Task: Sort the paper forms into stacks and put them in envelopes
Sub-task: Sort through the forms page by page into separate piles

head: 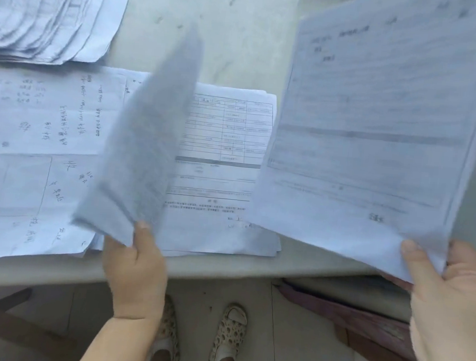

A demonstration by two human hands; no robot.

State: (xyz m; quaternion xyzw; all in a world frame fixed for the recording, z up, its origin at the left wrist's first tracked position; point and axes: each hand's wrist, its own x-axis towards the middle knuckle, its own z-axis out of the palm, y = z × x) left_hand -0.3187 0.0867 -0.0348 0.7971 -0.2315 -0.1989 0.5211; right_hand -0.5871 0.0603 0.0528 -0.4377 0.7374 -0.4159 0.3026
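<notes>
Paper forms [219,155] lie stacked on grey table [243,37], print too small to read | left hand [134,263] pinches one blurred raised sheet [146,132] | right hand [446,287] grips held sheaf [380,120], thumb on top, fingers hidden beneath | fanned pile [44,10] cut off top left.

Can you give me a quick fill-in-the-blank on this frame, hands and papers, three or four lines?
1. The blurred single sheet is pinched at its lower edge by the ____ hand.
2. The right hand holds a thick stack of forms by its lower ____ corner.
3. The printed form with a table grid lies flat on the ____, between the two hands.
4. The fanned pile of papers sits at the table's far ____ side.

Missing words: left; right; table; left
</notes>
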